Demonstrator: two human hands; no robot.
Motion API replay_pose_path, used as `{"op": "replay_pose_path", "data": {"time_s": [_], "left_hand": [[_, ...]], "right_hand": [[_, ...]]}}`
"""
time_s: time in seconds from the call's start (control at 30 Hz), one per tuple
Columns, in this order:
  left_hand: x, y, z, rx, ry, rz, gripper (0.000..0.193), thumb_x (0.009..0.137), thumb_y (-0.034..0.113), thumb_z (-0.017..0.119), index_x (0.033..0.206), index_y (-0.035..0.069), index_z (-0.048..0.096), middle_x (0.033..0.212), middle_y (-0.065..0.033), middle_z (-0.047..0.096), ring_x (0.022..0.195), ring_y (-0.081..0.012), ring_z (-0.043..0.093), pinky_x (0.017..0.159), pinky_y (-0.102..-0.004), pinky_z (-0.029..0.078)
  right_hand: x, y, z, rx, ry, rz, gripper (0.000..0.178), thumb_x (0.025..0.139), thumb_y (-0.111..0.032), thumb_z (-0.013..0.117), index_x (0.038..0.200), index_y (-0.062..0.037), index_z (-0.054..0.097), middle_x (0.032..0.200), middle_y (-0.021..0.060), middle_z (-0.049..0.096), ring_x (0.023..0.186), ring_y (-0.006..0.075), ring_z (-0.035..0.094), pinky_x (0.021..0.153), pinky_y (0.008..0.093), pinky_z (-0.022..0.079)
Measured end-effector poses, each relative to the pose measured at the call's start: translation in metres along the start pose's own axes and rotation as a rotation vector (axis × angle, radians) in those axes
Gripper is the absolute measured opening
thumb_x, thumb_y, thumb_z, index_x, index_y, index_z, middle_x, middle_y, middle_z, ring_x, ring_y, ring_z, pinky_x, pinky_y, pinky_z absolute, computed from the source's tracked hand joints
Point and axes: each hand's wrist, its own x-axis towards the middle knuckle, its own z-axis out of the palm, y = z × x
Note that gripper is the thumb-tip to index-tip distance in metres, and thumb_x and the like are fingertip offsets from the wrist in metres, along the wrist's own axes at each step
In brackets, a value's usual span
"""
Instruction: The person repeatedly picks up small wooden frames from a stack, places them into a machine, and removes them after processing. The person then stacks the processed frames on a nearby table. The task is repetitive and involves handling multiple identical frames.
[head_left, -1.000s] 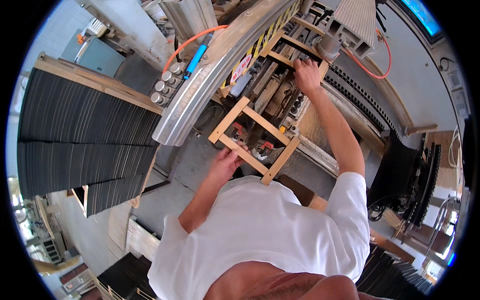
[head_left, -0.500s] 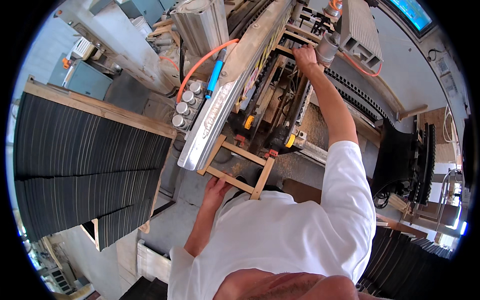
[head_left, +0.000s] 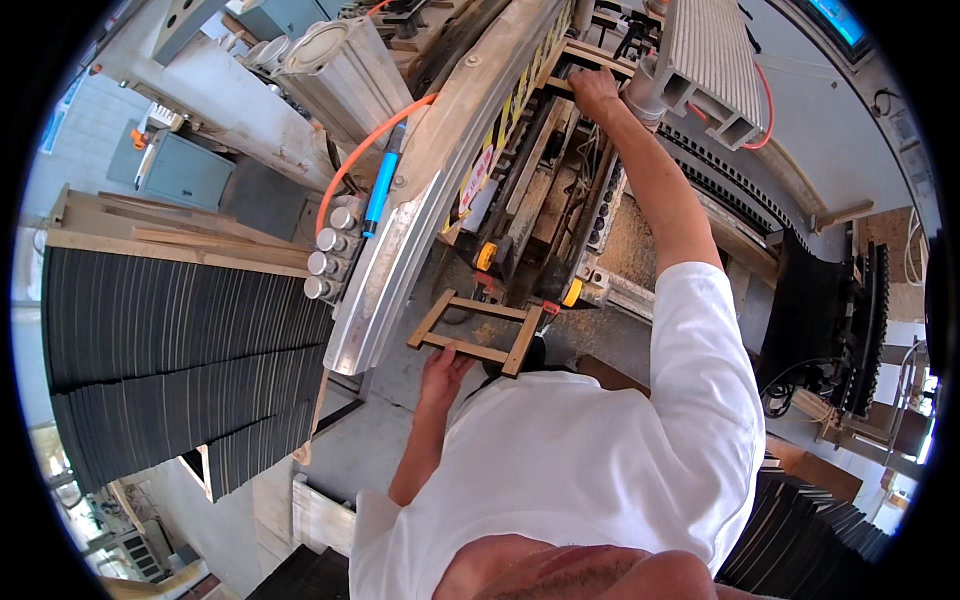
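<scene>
My left hand (head_left: 445,376) is closed on the near rail of a small wooden frame (head_left: 482,354). This frame, made of pale slats with a dark edge, hangs tilted in front of my body, by the near end of a machine's rails (head_left: 535,215). Farther off, my right arm stretches over the machine. There my right hand (head_left: 597,92) bends its fingers over the near bar of a second wooden frame (head_left: 603,60), which lies across the rails. A metal cylinder (head_left: 647,92) stands just right of that hand. Its fingertips are partly hidden.
A silver metal beam (head_left: 375,285) runs along the left side, carrying a blue marker-like pen (head_left: 384,185) and an orange hose (head_left: 350,160). Black-edged slats are stacked (head_left: 190,330) at left. Sawdust (head_left: 632,250) covers the machine bed. A finned metal housing (head_left: 705,65) overhangs at right.
My left hand has lifted the held frame slightly, closer to the near rail ends. My right hand has shifted a little along the second frame's bar. The whole view has turned slightly.
</scene>
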Motion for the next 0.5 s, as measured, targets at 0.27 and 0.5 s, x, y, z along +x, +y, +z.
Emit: {"op": "replay_pose_path", "data": {"time_s": [0.27,0.5], "left_hand": [[0.020,-0.009,0.014,0.027,0.056,-0.007,0.029,0.093,0.021,0.055,0.113,0.001,0.052,0.110,-0.0092,0.059,0.103,-0.0224,0.057,0.093,-0.0397,0.046],[0.029,-0.016,0.029,0.111,0.122,-0.002,0.027,0.092,0.018,0.057,0.113,0.002,0.051,0.110,-0.0088,0.059,0.105,-0.0221,0.057,0.092,-0.0388,0.047]], "right_hand": [[0.000,0.013,0.014,-0.012,-0.006,0.029,0.016,0.075,-0.004,0.060,0.090,-0.0086,0.061,0.085,0.0124,0.064,0.085,0.0309,0.063,0.082,0.0484,0.042],[0.001,0.017,-0.002,-0.066,-0.074,0.098,0.020,0.079,-0.005,0.060,0.095,-0.0168,0.065,0.092,0.0084,0.064,0.093,0.0311,0.060,0.093,0.0526,0.037]]}}
